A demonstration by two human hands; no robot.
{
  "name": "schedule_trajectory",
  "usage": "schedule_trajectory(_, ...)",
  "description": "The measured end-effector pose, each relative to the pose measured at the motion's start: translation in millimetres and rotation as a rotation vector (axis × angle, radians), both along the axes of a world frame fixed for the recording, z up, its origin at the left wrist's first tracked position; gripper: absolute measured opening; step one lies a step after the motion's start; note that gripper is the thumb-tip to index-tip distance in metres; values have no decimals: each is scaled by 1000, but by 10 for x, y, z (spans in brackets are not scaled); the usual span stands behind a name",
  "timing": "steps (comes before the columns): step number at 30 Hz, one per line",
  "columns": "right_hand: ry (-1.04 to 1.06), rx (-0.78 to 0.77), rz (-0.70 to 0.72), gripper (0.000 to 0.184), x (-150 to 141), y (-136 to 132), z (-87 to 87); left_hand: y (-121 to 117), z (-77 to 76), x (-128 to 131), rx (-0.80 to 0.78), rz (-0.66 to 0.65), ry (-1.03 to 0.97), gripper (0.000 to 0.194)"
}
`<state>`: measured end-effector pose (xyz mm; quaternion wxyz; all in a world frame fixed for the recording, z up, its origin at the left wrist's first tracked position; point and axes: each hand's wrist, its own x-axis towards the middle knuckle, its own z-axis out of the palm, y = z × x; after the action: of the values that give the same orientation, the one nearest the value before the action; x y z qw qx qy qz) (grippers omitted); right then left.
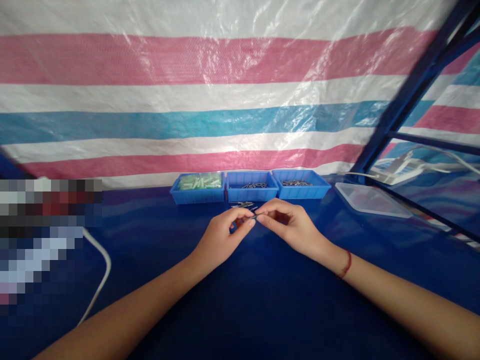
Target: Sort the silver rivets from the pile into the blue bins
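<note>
In the head view, the left hand [221, 235] and the right hand [292, 225] meet fingertip to fingertip over the blue tabletop [255, 305], just on the near side of a row of three bins. Between them sits a thin piece [256, 216], small and dark, so its exact form is hard to make out. Its long axis appears to run from side to side, tipped slightly up toward the right, so each hand has one end and neither is clearly nearer. Each grip is a narrow pinch of thumb and forefinger, drawn almost together, and both seem to have hold of that piece; which one bears it is not clear.

Just beyond the fingertips, loose metal pieces [243, 204] lie on the tabletop, nearer the left hand's forefinger, in front of the middle bin [252, 195]. That bin holds more slim metal pieces, as does the right bin [306, 191], while the left bin [197, 197] holds pale green pieces. A translucent lid [369, 200] lies farther right
</note>
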<state>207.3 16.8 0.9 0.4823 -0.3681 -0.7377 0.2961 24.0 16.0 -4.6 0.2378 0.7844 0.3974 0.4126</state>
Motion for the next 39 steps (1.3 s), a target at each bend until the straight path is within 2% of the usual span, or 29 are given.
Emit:
schedule_trajectory(7,-115,95,-83,9,16,20,-15,-13,0,-3,113,62,-32,8)
schedule_trajectory(12,-248,109,6,12,9,7,-11,-23,-6,-16,144,47,-15,5)
schedule_trajectory(15,-287,111,33,20,13,-7,34,-23,-11,-17,117,43,6,11)
schedule_trajectory(18,-339,209,-119,25,124,50,121,-29,5,-9,81,65,53,24)
schedule_trajectory(23,-597,482,-580,24,563,320,256,-44,43,9,89,54,157,25)
schedule_trajectory(25,-668,493,-761,26,731,427,269,-41,38,14,97,42,197,23)
schedule_trajectory(27,-760,439,-900,29,848,501,260,-31,22,16,100,54,233,18)
schedule_trajectory(29,-876,342,-956,30,912,541,239,-21,3,18,115,97,275,15)
schedule_trajectory(32,-1000,228,-954,31,940,552,217,-18,-11,23,134,179,349,14)
schedule_trajectory(35,-1026,216,-978,32,923,536,229,-30,-10,28,138,207,424,16)
schedule_trajectory(39,-1021,258,-965,30,856,501,277,-27,-20,30,209,170,548,21)
